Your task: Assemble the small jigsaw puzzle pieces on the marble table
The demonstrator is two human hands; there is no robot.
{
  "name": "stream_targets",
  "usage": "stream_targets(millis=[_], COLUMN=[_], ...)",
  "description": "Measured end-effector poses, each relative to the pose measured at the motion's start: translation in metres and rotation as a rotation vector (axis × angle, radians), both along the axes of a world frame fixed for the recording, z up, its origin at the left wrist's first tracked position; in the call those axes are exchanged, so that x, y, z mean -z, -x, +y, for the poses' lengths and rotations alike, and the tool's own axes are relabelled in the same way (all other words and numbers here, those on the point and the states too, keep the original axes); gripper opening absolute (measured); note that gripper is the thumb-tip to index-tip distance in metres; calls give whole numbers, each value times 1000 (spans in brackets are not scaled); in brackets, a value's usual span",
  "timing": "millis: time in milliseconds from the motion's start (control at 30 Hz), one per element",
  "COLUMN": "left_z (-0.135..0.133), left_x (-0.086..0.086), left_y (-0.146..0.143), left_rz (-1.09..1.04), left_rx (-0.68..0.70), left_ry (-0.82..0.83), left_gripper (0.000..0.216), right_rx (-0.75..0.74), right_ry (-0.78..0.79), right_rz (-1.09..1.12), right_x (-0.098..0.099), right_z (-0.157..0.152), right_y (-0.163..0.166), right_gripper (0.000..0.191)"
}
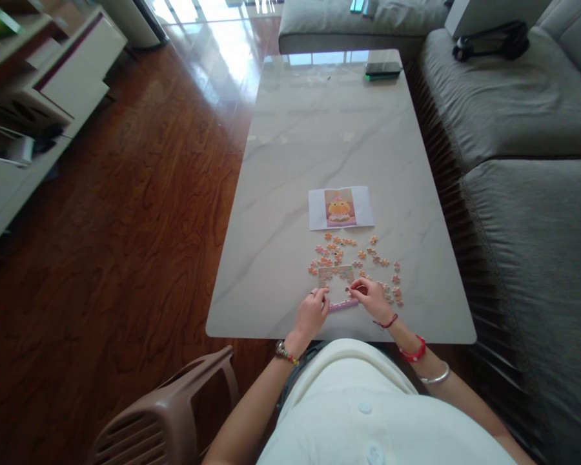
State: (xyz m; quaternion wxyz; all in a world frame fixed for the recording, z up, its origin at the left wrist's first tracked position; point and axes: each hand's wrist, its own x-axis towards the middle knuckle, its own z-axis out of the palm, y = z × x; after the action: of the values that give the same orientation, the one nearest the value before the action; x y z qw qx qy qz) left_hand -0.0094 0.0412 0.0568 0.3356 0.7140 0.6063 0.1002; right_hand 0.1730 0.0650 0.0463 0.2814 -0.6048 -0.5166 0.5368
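Observation:
A partly assembled jigsaw puzzle [336,269] lies near the front edge of the table, its border pieces around a bare pale middle. My left hand [312,314] rests at the puzzle's left side with the fingers bent together; what they hold, if anything, is hidden. From the right, my right hand [372,299] reaches over the puzzle, thumb and forefinger pinching a small dark-reddish jigsaw piece [347,290]. Loose jigsaw pieces [337,254] in orange and pink are scattered behind the puzzle, and more loose pieces [396,279] lie beyond my right hand.
A paper sheet [365,206] with a printed orange character lies behind the pieces. At the far right of the marble-look table [290,155] is a dark flat device [383,70]. A grey sofa [537,213] runs along the right; a plastic stool [174,413] stands front left.

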Motion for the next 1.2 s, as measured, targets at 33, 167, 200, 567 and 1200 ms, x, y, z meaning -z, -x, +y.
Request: stream_targets(millis=[33,167,200,567,1200], left_z=[-2,-8,-7,0,45], left_x=[0,7,10,20,-5], left_y=[3,7,6,13,3], left_rz=[53,94,68,-168,68], left_rx=[12,139,151,37,119], left_ry=[-13,-19,-25,-89,-78], left_gripper=[25,19,19,34,26], right_rx=[-3,-102,-140,-211,-122], right_ry=[-3,-48,-69,-75,-315], right_rz=[-21,-103,-121,-204,-604], right_x=[-1,-6,-7,2,-4], right_z=[1,3,4,10,43], right_y=[1,6,8,28,-62], right_gripper=[11,8,8,14,12])
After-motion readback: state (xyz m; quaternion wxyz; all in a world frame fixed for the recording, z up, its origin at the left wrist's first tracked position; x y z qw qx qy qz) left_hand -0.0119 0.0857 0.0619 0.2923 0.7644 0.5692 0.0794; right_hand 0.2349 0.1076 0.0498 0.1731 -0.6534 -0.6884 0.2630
